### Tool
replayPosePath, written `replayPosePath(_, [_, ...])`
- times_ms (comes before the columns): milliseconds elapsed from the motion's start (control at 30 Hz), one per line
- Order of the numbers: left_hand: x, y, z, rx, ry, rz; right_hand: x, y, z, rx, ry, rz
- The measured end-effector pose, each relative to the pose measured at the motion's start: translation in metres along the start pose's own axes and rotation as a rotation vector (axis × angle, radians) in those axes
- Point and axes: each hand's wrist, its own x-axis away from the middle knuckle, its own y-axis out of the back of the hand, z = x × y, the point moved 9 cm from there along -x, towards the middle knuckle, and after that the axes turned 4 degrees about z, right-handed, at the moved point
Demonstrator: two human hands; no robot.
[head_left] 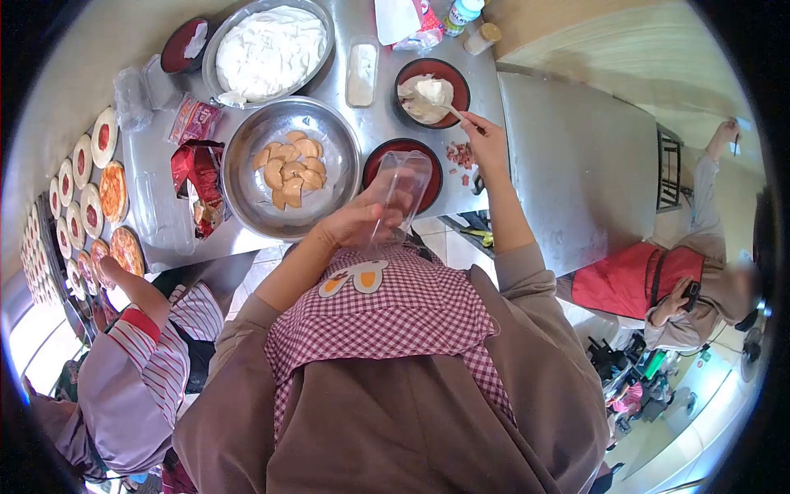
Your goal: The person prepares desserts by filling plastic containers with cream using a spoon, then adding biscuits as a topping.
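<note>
My left hand (358, 218) is closed around a clear plastic container (405, 177), tilted in front of a dark red bowl (433, 198). With my right hand (485, 142) I grip a spoon (453, 110). Its far end rests in white cream (431, 88) inside another dark bowl with a red interior (463, 78). Small reddish chopped pieces (459, 154) lie on the table beside my right wrist. Left of my left hand, a wide steel bowl (245, 198) holds several tan, rounded slices (293, 170).
A large basin (216, 62) of white cream stands at the back of the steel table. Red packets (195, 120) and clear plastic containers (160, 198) lie left. At far left, a co-worker's hand (105, 272) is over topped dough rounds (104, 136). Another person (629, 280) stands right.
</note>
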Motion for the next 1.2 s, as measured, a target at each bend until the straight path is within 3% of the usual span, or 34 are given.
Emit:
replayPosePath(33, [0.002, 0.001, -0.002, -0.118, 0.018, -0.059, 0.002, 0.002, 0.001, -0.041, 0.003, -0.003])
replayPosePath(233, [0.001, -0.005, -0.001, -0.18, 0.023, 0.084, 0.006, 0.01, 0.001, -0.088, -0.013, -0.032])
replayPosePath(367, [-0.007, -0.021, -0.011, -0.166, 0.019, 0.041, 0.011, 0.014, 0.005, -0.138, -0.025, -0.066])
replayPosePath(433, [-0.008, -0.031, -0.003, -0.447, 0.207, 0.153, 0.012, 0.017, 0.005, -0.146, -0.017, -0.077])
replayPosePath(533, [-0.019, -0.042, 0.004, -0.637, 0.345, 0.202, 0.014, 0.019, 0.006, -0.161, -0.058, -0.068])
replayPosePath(567, [-0.024, -0.037, 0.007, -0.637, 0.342, 0.201, 0.014, 0.019, 0.007, -0.16, -0.056, -0.067])
replayPosePath(633, [-0.03, -0.047, 0.017, -0.972, 0.249, 0.475, 0.015, 0.021, 0.008, -0.141, -0.043, -0.081])
replayPosePath(767, [-0.025, -0.059, 0.013, -1.082, 0.267, 0.525, 0.017, 0.023, 0.004, -0.194, -0.077, -0.077])
replayPosePath(867, [-0.024, -0.057, 0.013, -1.111, 0.346, 0.436, 0.017, 0.024, 0.001, -0.192, -0.068, -0.058])
replayPosePath(933, [-0.031, -0.041, -0.005, -0.905, 0.219, 0.239, 0.018, 0.025, 0.001, -0.176, -0.083, -0.06])
replayPosePath(967, [-0.03, -0.035, -0.009, -0.907, 0.218, 0.241, 0.018, 0.026, 0.001, -0.177, -0.081, -0.062])
replayPosePath(1033, [-0.03, -0.005, -0.044, -0.496, -0.005, -0.034, 0.017, 0.027, 0.001, -0.156, -0.066, -0.055])
replayPosePath(1100, [-0.031, 0.036, -0.069, -0.516, -0.253, -0.183, 0.019, 0.028, 0.005, -0.136, -0.077, -0.058])
replayPosePath(1200, [-0.036, 0.062, -0.089, -0.34, -0.31, -0.306, 0.022, 0.031, 0.016, -0.144, -0.046, -0.086])
